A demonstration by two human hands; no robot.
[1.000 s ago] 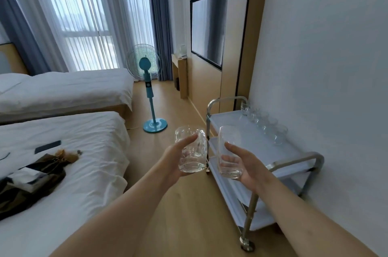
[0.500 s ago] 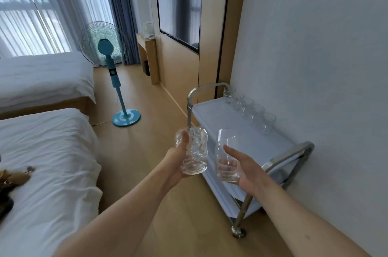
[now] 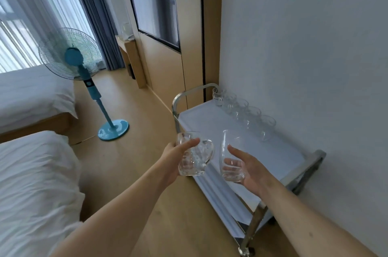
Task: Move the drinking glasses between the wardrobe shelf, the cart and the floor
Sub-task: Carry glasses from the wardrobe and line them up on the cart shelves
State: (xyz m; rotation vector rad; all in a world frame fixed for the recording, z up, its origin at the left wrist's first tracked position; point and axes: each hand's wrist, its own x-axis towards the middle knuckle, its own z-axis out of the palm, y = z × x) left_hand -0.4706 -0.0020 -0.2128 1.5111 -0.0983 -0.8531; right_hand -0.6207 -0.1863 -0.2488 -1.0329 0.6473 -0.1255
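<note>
My left hand (image 3: 174,160) grips a clear handled glass mug (image 3: 194,155), held upright in the air near the cart's front edge. My right hand (image 3: 249,169) holds a smooth clear tumbler (image 3: 230,158) from its right side and below, tilted slightly left, over the top shelf of the cart (image 3: 212,122). The cart is a steel-framed trolley with white shelves standing against the white wall. A row of several clear glasses (image 3: 243,112) stands along the far edge of its top shelf by the wall.
A blue standing fan (image 3: 84,72) stands on the wooden floor (image 3: 134,151) to the left. Two beds with white sheets (image 3: 31,183) fill the left side. A wood-panelled wall with a dark screen (image 3: 155,2) lies beyond the cart.
The view has turned right and come closer to the cart. Both hands, each still holding its glass, have moved toward the cart's top shelf.
</note>
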